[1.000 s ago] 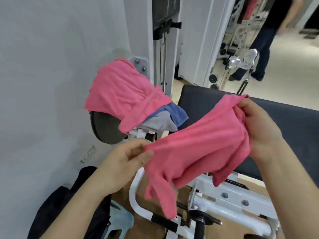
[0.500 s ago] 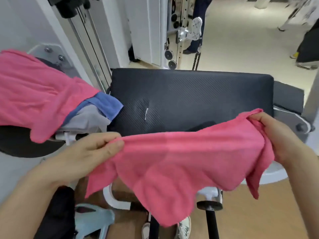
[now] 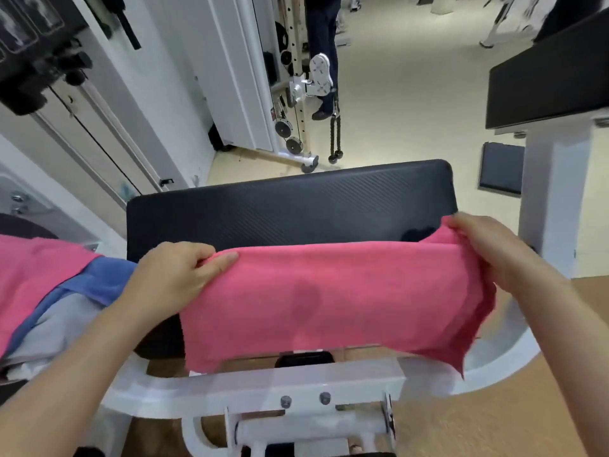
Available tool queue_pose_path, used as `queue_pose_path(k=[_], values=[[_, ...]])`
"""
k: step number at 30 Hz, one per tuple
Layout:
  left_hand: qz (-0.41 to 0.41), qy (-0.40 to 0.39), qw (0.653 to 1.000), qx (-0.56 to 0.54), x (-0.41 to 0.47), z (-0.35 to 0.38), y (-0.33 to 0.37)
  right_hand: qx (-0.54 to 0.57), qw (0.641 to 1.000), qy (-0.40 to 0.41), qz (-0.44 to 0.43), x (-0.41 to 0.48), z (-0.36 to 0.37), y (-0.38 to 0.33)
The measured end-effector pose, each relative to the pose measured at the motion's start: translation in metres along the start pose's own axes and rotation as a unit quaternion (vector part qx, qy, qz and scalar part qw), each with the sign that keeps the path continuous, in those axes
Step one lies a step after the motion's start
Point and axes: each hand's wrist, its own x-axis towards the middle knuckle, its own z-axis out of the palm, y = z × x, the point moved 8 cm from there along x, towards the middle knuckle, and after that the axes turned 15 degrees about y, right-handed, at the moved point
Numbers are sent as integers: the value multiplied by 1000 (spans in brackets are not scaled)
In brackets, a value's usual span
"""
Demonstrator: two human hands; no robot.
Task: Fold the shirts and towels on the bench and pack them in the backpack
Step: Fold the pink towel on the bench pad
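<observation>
A pink towel [image 3: 329, 298] is stretched wide over the near edge of the black padded bench [image 3: 290, 206]. My left hand [image 3: 174, 278] pinches its upper left corner and my right hand [image 3: 494, 255] grips its upper right corner. The towel's lower edge hangs in front of the bench, down to the white frame. At the left lies a pile with another pink cloth [image 3: 36, 275], a blue cloth [image 3: 102, 282] and a grey cloth [image 3: 62, 321]. No backpack can be made out in this view.
The bench's white steel frame [image 3: 263, 384] runs below the towel. A cable machine [image 3: 296, 94] stands beyond the bench, with a person's legs [image 3: 323, 44] behind it. Another black pad on a white post [image 3: 553, 176] is at the right. Wood flooring lies at the lower right.
The view has swung from the pile at the left onto the bench. Both hands have pulled the pink towel out flat and brought it up over the bench's near edge.
</observation>
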Motion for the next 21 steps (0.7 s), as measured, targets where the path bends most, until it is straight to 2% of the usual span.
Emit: queue_pose_path(k=[2, 5, 7, 9, 11, 13, 15, 18, 21], values=[[-5, 13, 1000, 18, 19, -2, 2, 32, 998, -43, -18, 4, 11, -16], [-11, 75, 997, 23, 47, -8, 0, 60, 994, -25, -89, 17, 14, -34], [-18, 92, 995, 40, 65, -1, -13, 17, 989, 26, -145, 31, 14, -43], [-25, 75, 996, 50, 80, 19, -30, -80, 966, 114, -216, 46, 13, -52], [-39, 57, 996, 56, 87, 40, -44, -148, 938, 200, -241, 52, 7, -55], [-32, 78, 993, 78, 87, 53, -41, -185, 914, 254, -256, 50, 2, -51], [4, 135, 989, 62, 80, 58, -18, -209, 902, 244, -288, 41, 12, -44], [122, 121, 985, -2, 68, 86, 31, -257, 894, 184, -317, 34, 40, -27], [108, 97, 988, -48, 72, 111, 50, -208, 893, 221, -332, 40, 37, -23]])
